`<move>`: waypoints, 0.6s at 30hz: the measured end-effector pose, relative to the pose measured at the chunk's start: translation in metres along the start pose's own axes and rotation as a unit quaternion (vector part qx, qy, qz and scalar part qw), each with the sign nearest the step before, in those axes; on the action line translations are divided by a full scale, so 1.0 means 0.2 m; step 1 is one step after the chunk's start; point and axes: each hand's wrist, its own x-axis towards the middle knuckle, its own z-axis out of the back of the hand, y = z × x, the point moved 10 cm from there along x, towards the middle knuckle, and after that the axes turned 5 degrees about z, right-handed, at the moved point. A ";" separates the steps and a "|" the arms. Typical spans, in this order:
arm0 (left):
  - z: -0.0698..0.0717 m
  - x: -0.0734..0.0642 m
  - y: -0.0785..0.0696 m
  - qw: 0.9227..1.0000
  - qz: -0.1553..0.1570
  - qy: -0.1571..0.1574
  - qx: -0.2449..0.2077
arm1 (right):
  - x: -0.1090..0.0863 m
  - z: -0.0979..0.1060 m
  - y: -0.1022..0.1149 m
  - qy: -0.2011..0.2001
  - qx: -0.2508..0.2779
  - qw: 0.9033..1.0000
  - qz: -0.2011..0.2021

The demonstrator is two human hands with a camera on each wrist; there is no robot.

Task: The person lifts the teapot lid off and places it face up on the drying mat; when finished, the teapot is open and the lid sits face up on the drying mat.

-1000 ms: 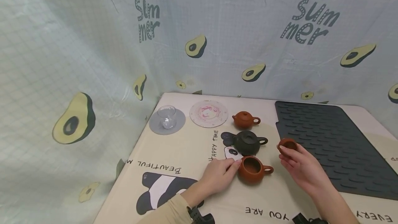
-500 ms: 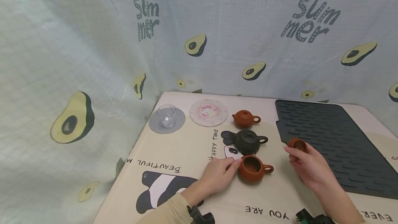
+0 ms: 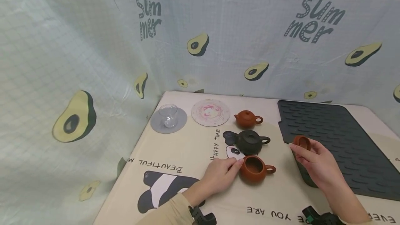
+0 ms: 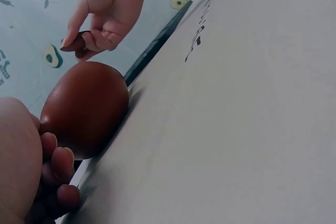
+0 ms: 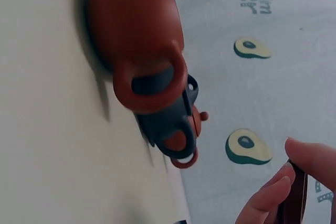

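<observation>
A reddish-brown teapot [image 3: 252, 176] stands upright with its top uncovered and its handle pointing right. My left hand [image 3: 218, 176] pinches it at the spout side with thumb and index finger; the spout is mostly hidden. Held in the air to the right, a small reddish-brown teapot lid [image 3: 299, 141] has its hollow underside tilted toward the head camera. My right hand [image 3: 320, 166] grips this lid by its edge between thumb and fingers. In the right wrist view the lid [image 5: 295, 195] shows as a thin dark edge.
Behind the uncovered teapot are a black lidded teapot [image 3: 250, 142] and a smaller reddish-brown one [image 3: 247, 119]. A dark ridged mat [image 3: 331, 124] covers the right side. At the back left lie a pink patterned disc [image 3: 200, 119] and a grey coaster [image 3: 154, 122] bearing a clear glass [image 3: 168, 112].
My right hand has moved right with the lid, away from the teapot and over the dark mat's edge, the lid's hollow side turning more rightward. The left hand and teapot have stayed put.
</observation>
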 end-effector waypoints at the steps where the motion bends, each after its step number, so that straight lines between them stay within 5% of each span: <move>1: 0.00 0.00 0.00 1.000 0.001 0.001 -0.001 | 0.01 0.01 0.01 -0.006 0.000 1.000 0.004; 7: -0.01 -0.01 0.01 1.000 0.010 0.006 -0.004 | 0.04 0.06 0.02 -0.031 0.038 0.999 0.012; 18: -0.01 0.00 0.00 1.000 0.008 0.007 -0.007 | 0.09 0.17 0.03 -0.078 0.013 0.996 0.031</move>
